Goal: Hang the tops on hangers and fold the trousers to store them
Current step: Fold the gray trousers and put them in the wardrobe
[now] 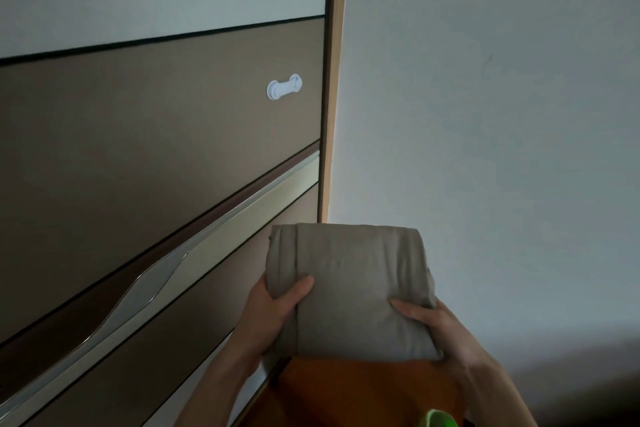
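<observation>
Trousers [349,288], folded into thick beige bundle, were held up before wardrobe [156,135]. Left hand [273,305] and right hand [433,322] gripped near corners, thumbs clamped on top. Cloth looked soft, light, floppy; best supported underneath.

Brown wardrobe door [156,149], white handle [284,87], possibly green cup [438,419]

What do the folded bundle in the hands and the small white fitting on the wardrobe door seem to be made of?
Folded bundle: soft woven or knit fabric, matte grey-beige, shown by its creases and rolled edges.
White fitting: probably moulded plastic, smooth with a slight sheen; the dim light leaves this open.
</observation>
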The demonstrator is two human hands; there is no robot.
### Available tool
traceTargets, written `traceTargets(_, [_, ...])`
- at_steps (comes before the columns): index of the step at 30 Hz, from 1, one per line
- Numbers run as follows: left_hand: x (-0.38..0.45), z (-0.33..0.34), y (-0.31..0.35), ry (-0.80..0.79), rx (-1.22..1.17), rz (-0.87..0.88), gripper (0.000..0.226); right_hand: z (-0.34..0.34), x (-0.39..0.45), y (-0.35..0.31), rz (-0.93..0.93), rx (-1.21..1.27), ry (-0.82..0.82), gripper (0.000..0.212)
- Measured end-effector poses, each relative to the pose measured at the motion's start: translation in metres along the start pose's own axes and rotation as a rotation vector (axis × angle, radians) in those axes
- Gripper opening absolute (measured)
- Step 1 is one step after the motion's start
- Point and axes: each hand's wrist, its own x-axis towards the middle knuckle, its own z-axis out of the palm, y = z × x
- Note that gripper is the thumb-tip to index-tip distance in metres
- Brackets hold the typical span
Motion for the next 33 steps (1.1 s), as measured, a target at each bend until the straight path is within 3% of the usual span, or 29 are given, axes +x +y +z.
traceTargets(5, [0.045, 0.006, 0.019, -0.132, 0.114, -0.026, 0.062, -0.010, 0.021, -0.013, -0.055, 0.059, 0.047, 0.094])
traceTargets(7, [0.066, 0.011, 0.027, -0.123, 0.192, 0.044, 0.050, -0.018, 0.030, -0.018, -0.064, 0.078, 0.059, 0.093])
traceTargets(9, [0.092, 0.008, 0.034, 0.043, 0.399, 0.277, 0.042, -0.027, 0.040, -0.025, -0.074, 0.092, 0.096, 0.096])
traceTargets(11, [0.121, -0.001, 0.042, 0.227, 0.787, 0.639, 0.030, -0.033, 0.049, -0.034, -0.073, 0.099, 0.113, 0.096])
traceTargets(13, [0.150, -0.008, 0.054, 0.232, 1.103, 0.983, 0.027, -0.038, 0.057, -0.040, -0.066, 0.123, 0.109, 0.094])
traceTargets(15, [0.174, -0.010, 0.065, 0.145, 1.328, 1.104, 0.031, -0.041, 0.065, -0.044, -0.052, 0.148, 0.093, 0.089])
traceTargets(19, [0.203, -0.006, 0.069, 0.081, 1.700, 0.991, 0.057, -0.046, 0.079, -0.047, -0.070, 0.154, 0.094, 0.076])
traceTargets(23, [0.230, -0.015, 0.076, 0.202, 1.957, 0.851, 0.074, -0.047, 0.087, -0.056, -0.073, 0.117, 0.111, 0.073])
traceTargets(28, [0.245, -0.042, 0.078, 0.243, 2.265, 0.856, 0.077, -0.050, 0.096, -0.066, -0.087, 0.091, 0.101, 0.071])
traceTargets(33, [0.240, -0.052, 0.076, 0.256, 2.360, 0.844, 0.077, -0.053, 0.106, -0.069, -0.071, 0.114, 0.052, 0.066])
